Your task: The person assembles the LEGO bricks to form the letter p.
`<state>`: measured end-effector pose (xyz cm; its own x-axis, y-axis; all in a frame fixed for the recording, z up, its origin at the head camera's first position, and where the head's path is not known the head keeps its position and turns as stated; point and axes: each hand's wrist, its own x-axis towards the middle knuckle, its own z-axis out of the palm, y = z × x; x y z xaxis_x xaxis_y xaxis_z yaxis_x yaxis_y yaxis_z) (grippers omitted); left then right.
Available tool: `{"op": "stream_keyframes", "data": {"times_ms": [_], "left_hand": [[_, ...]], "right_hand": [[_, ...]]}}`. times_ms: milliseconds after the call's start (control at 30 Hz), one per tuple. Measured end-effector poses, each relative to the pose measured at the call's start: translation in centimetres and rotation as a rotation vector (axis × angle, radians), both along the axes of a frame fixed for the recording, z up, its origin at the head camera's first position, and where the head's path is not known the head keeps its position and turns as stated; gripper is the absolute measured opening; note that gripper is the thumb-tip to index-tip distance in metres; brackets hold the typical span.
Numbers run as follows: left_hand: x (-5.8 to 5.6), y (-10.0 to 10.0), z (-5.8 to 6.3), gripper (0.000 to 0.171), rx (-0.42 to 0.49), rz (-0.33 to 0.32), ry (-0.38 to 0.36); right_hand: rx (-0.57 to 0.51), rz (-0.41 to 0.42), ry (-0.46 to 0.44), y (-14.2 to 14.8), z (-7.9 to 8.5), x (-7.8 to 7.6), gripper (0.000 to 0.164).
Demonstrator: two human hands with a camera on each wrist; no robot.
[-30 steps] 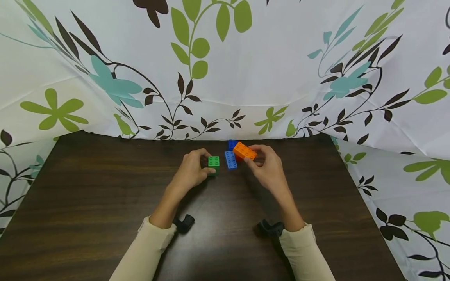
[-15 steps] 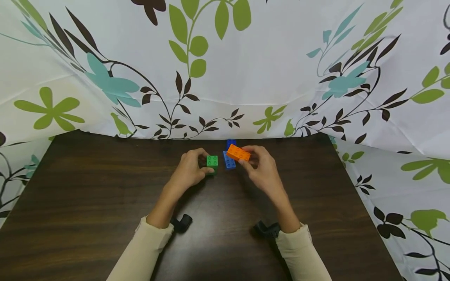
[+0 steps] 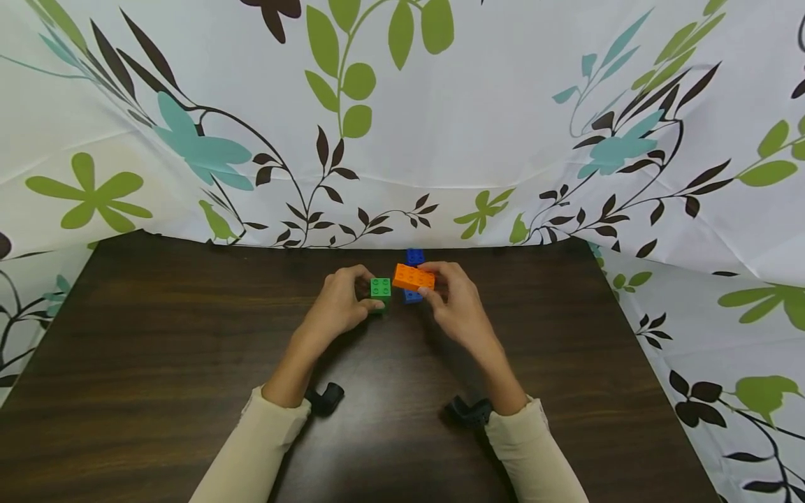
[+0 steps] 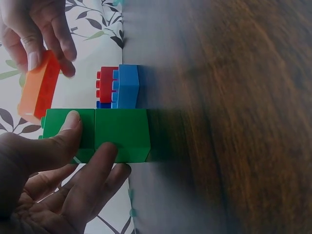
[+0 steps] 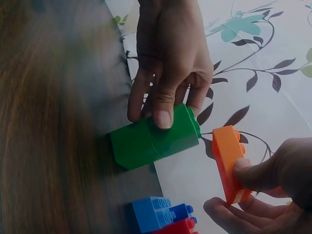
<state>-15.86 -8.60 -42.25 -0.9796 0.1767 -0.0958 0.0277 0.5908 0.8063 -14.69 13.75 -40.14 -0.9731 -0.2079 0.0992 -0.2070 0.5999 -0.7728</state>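
My left hand (image 3: 339, 302) grips a stack of two green toy bricks (image 3: 380, 287), thumb on one face and fingers behind. In the left wrist view the stack stands upright on the table, studs up. Held by its end in my right hand (image 3: 458, 300) is an orange toy brick (image 3: 414, 277), raised beside the top of the green stack and slightly apart from it. Behind and below it are a light blue brick (image 3: 412, 297) and a dark blue brick (image 3: 414, 256). A red brick (image 4: 108, 85) next to them is hidden in the head view.
The dark wooden table (image 3: 220, 363) ends at a white cloth (image 3: 503, 91) printed with leaves, hanging behind and at both sides. Black wrist mounts (image 3: 325, 399) sit under the forearms near the beige sleeves.
My right hand has carried the orange brick left, from over the red brick to beside the green stack, across the light blue brick. The left hand has stayed put on the green bricks.
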Motion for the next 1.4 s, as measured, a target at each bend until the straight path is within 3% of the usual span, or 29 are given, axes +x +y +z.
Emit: {"op": "stream_keyframes", "data": {"times_ms": [500, 833, 1400], "left_hand": [[0.0, -0.1, -0.1, 0.036, 0.006, -0.009, -0.013], [0.0, -0.1, -0.2, 0.033, 0.014, -0.008, 0.001], [-0.2, -0.2, -0.4, 0.032, 0.013, -0.018, 0.003]], "right_hand": [[-0.013, 0.056, -0.007, -1.9, -0.4, 0.0, 0.035], [-0.005, 0.091, 0.033, -2.3, -0.8, -0.1, 0.036], [0.114, 0.178, 0.091, -2.0, -0.3, -0.9, 0.036]]}}
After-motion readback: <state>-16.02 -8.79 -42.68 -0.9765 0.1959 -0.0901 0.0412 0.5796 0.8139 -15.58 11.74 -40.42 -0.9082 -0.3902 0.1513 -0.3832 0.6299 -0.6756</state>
